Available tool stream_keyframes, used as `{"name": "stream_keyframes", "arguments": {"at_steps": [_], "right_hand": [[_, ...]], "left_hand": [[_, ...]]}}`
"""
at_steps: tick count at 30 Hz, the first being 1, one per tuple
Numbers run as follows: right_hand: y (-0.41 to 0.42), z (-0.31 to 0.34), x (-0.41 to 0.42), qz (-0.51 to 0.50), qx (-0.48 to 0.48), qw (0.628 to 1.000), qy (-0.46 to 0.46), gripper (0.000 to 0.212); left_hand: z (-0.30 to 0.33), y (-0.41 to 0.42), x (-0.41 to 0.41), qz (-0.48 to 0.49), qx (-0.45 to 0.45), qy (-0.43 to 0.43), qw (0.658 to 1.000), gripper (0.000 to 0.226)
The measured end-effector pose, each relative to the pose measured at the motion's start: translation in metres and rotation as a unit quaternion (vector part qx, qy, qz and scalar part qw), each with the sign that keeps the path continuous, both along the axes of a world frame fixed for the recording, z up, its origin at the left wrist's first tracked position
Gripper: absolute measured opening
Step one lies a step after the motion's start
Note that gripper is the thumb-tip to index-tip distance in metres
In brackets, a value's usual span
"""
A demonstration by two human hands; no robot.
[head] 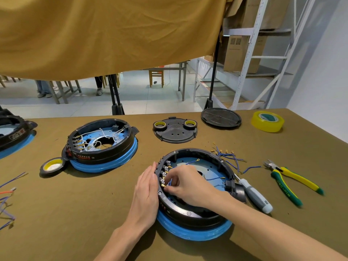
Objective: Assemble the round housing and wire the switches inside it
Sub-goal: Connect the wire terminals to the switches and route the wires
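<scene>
Left hand (146, 193) lay flat against the round housing (188, 213) near the counter's front edge; right hand (185, 183) pinched a blue wire (170, 182) at the switches (163, 174).

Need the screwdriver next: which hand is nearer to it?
Right. The right hand works inside the housing, whose right side the screwdriver lies against. The left hand rests flat on the housing's far, left side.

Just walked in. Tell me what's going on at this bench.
A person is wiring the near round housing. The left hand lies flat against its outer wall, steadying it, while the right hand reaches inside and pinches a blue wire at the row of switch terminals. More blue wires, a screwdriver and pliers lie to the right. A second housing, already wired in white, sits behind.
</scene>
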State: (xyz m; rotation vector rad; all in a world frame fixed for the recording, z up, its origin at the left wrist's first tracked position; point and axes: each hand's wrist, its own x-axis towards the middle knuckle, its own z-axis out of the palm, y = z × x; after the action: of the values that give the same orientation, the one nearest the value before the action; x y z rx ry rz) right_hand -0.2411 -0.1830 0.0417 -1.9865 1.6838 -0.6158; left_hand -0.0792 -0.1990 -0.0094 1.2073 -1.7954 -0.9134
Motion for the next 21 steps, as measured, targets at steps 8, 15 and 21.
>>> {"name": "stream_keyframes", "arguments": {"at_steps": [8, 15, 21], "right_hand": [[-0.003, 0.0, 0.002, 0.013, 0.004, 1.0, -0.013, 0.011], [-0.008, -0.003, 0.008, 0.001, -0.012, 1.0, -0.026, 0.009], [-0.004, -0.005, 0.005, -0.028, -0.002, 0.999, -0.042, 0.008]], "left_hand": [[-0.005, -0.003, 0.003, -0.031, 0.013, -0.001, 0.999, 0.068], [-0.004, -0.007, 0.004, -0.035, 0.028, 0.013, 0.999, 0.066], [0.003, -0.002, 0.004, -0.027, 0.007, -0.016, 0.999, 0.067]]}}
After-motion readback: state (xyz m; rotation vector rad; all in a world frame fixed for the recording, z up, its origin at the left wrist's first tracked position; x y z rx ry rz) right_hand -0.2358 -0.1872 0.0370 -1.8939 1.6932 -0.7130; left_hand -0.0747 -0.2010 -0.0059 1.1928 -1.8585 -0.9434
